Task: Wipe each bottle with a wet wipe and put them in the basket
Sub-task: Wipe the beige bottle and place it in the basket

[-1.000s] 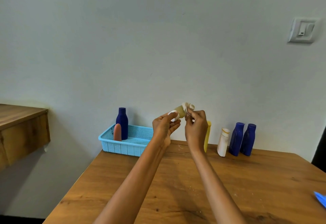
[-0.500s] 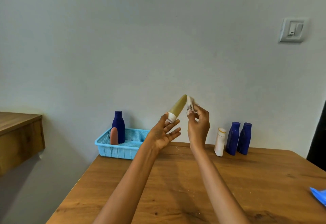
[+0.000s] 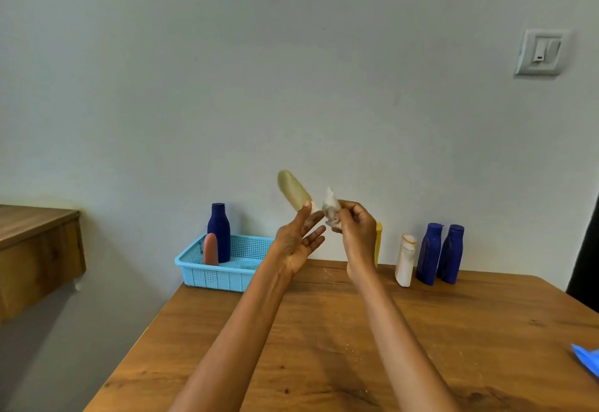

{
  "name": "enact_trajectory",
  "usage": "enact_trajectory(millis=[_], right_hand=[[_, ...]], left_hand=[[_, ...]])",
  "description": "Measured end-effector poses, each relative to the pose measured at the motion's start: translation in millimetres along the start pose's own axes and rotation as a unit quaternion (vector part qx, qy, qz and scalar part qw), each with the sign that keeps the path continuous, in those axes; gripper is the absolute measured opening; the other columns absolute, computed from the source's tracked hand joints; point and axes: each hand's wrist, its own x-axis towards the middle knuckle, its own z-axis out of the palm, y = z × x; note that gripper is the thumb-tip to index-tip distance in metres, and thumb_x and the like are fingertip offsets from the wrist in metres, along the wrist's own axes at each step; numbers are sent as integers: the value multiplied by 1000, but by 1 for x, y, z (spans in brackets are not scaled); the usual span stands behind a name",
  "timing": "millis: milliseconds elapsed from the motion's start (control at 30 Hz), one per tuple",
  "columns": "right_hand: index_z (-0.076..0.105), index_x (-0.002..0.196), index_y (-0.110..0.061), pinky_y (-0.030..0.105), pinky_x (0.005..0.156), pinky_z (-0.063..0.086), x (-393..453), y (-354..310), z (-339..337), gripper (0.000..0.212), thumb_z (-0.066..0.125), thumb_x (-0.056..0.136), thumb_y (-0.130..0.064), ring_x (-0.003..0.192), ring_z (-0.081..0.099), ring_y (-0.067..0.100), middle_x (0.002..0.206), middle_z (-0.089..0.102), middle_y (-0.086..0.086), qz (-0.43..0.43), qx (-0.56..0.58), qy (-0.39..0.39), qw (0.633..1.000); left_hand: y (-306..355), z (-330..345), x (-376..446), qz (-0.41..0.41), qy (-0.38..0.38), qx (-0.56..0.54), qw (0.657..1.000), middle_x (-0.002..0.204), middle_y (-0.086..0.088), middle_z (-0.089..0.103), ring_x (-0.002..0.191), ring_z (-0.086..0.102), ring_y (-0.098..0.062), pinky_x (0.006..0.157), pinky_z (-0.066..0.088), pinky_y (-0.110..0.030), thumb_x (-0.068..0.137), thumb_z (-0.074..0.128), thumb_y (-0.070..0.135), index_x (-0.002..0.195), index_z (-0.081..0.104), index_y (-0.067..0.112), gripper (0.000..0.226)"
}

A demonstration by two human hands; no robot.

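Both hands up over table (image 3: 324,330), olive bottle (image 3: 293,190) in L, wet wipe (image 3: 331,208) in R.

L hand (image 3: 296,244): thumb + fingertips pinch the bottle at its white cap end, other fingers spread; bottle tilts up-left. R hand (image 3: 358,236) curled tight round the crumpled wipe, just beside the cap. Blue basket (image 3: 214,277) at back-left edge w/ navy bottle (image 3: 218,231) + pink bottle (image 3: 210,249) upright inside. By wall, right: yellow bottle (image 3: 378,243) behind R hand, white bottle (image 3: 405,259), two navy bottles (image 3: 440,254).
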Motion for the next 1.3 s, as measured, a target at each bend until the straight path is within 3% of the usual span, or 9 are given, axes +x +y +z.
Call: enact_trajectory(millis=[133,333,433,600,700,867,1000,1133,1300], right_hand=[[61,120,-20,27,76,56,0,2,-1,28,57,92,-18,91,67,18,99,70,6,110,70,-86,988],[71,100,-12,18,70,54,-3,7,4,23,65,87,-30,80,68,13,82,72,4,108,8,-48,993],[71,92,-11,23,76,56,-3,4,5,12,63,89,-19,76,68,12,75,69,5,182,105,-54,976],[69,100,4,25,69,57,-9,0,15,22,61,89,-13,77,66,16,82,67,13,263,240,-70,932],[68,101,1,26,66,57,-12,-3,14,20,61,89,-13,86,67,20,98,69,18,289,277,-74,913],[66,89,-4,23,58,57,-6,-9,9,10,58,88,-9,77,64,17,85,67,10,277,278,-32,919],[68,90,-8,24,65,58,-5,-8,7,7,61,89,-9,77,65,19,85,68,11,239,213,-21,947],[66,108,-3,29,74,57,-9,-3,10,21,60,91,-13,86,66,20,100,68,16,249,194,-37,948],[70,79,-7,21,56,50,-4,-11,4,16,56,86,-6,63,57,13,72,65,5,215,199,-21,956]], left_hand=[[-6,-4,-1,52,21,73,996,108,-1,70,104,64,-22,94,46,-37,84,65,36,108,63,17,30],[-10,-4,0,117,46,164,979,84,16,73,83,67,1,92,42,-34,81,69,39,88,65,30,12],[-14,0,0,165,55,181,968,80,12,74,80,65,8,90,41,-27,77,74,33,84,69,26,11],[-14,-1,3,216,139,264,930,70,0,73,76,70,-10,82,51,-33,58,77,57,87,68,23,46],[-6,-5,4,224,165,305,911,93,-1,72,91,67,-16,90,51,-43,51,71,67,99,67,22,66],[-1,-17,8,231,194,335,893,103,0,69,93,63,-18,91,49,-47,70,75,53,107,67,18,52],[-3,-14,8,213,125,335,909,74,16,70,81,66,-3,77,49,-29,69,77,49,78,69,32,20],[-9,-6,5,207,89,324,919,72,8,73,71,68,0,67,47,-17,72,78,38,73,70,26,14],[-4,-11,8,210,112,328,914,74,5,72,75,67,-9,68,50,-21,73,77,38,79,70,24,17]])
